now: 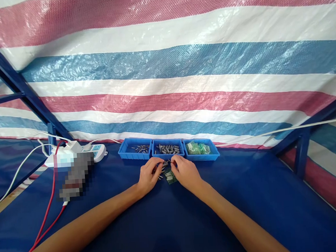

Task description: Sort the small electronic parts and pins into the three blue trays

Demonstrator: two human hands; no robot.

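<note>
Both hands meet over the blue table, just in front of three blue bins. My left hand is closed, thumb and fingers pinched at the end of a small dark metal piece. Close on its right, my right hand is also pinched, its fingertips around something too small to make out. Beneath and between the hands lie a green-and-clear packet and several thin metal pins. The middle bin holds grey cylinders, the left bin thin metal pins, the right bin green-and-clear packets.
At the left, white power strips with plugs and a blurred dark object sit on the blue table, with red cables running forward. Blue metal frames flank the striped sheet behind.
</note>
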